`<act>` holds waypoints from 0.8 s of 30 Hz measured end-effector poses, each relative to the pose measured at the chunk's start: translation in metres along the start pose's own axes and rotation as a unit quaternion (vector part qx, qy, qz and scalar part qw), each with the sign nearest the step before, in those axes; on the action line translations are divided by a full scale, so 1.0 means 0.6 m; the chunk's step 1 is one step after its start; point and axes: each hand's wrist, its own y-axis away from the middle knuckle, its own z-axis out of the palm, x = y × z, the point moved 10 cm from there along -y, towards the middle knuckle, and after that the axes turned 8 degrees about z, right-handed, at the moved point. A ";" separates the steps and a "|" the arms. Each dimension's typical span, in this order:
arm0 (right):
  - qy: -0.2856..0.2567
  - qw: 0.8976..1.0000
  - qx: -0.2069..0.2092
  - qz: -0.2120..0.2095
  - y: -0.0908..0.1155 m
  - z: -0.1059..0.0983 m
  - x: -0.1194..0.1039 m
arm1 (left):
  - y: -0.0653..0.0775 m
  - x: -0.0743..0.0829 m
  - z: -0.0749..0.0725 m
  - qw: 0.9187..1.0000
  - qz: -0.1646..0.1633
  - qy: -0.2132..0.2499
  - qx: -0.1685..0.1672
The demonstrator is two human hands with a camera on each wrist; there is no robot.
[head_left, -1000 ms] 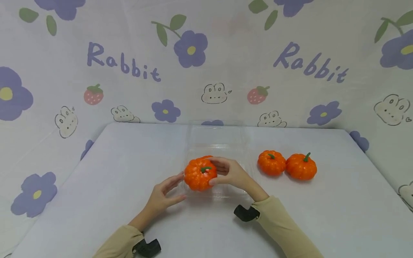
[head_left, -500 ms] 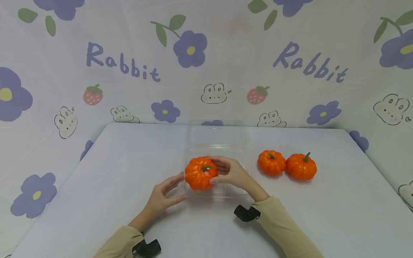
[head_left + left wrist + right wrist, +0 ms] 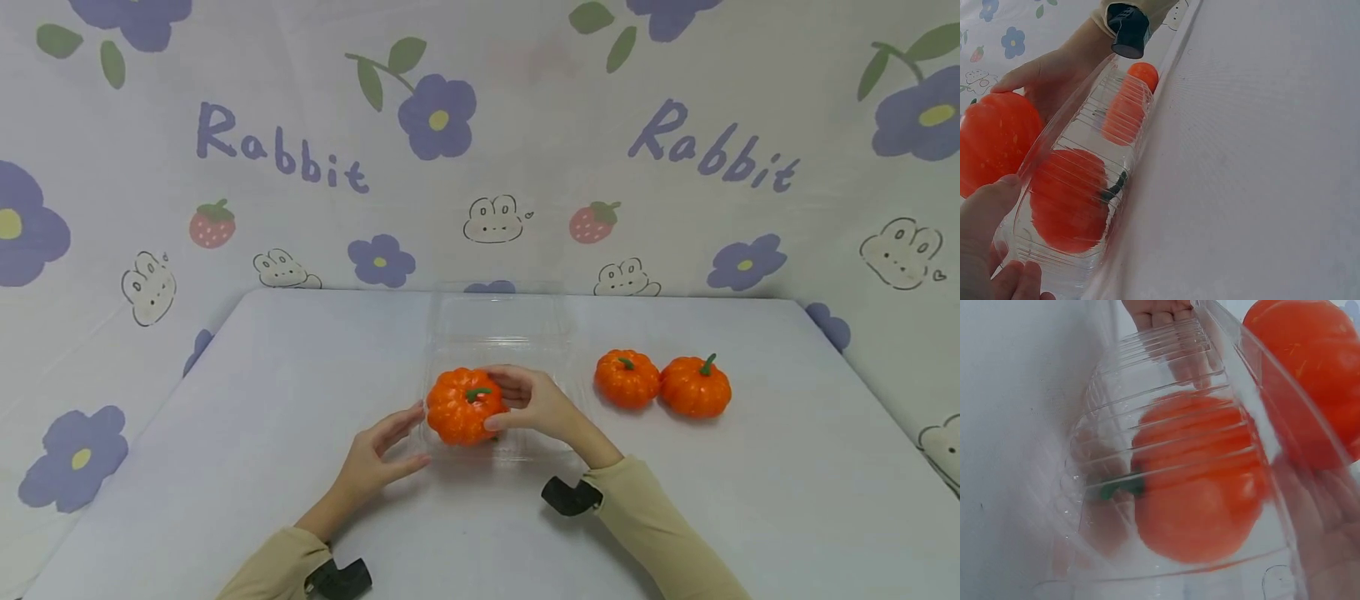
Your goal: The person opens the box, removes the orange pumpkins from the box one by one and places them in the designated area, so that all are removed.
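My right hand (image 3: 542, 408) grips an orange toy pumpkin (image 3: 459, 410) with a green stem by its right side, thumb at the front and fingers behind. That pumpkin is over a clear plastic clamshell box (image 3: 495, 318) whose lid lies back, away from me. Through the ribbed wall, the right wrist view shows a second pumpkin (image 3: 1197, 481) lying in the box, stem turned sideways; from above, the held one mostly hides it. At the box's left end is my left hand (image 3: 378, 450), thumb and fingers spread, the thumb tip (image 3: 1009, 181) right at the rim.
Two more pumpkins stand side by side on the white table to the right of the box, a nearer-to-box one (image 3: 627, 381) and an outer one (image 3: 696, 388). Behind the table's far edge hangs a printed cloth (image 3: 495, 133) with flowers and rabbits.
The held pumpkin shifts only slightly over the box, and my right hand keeps hold of it. My left hand stays at the box's left end. The head view drifts a little.
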 end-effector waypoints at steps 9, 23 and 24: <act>0.009 1.000 0.001 0.004 0.000 -0.002 0.001 | -0.001 -0.003 0.001 1.000 -0.009 0.003 -0.002; -0.015 1.000 0.018 0.005 0.005 -0.013 -0.010 | -0.001 0.005 0.000 1.000 0.006 -0.002 0.000; -0.016 1.000 0.020 0.007 0.006 -0.014 -0.011 | -0.001 0.005 0.001 1.000 0.005 -0.003 0.000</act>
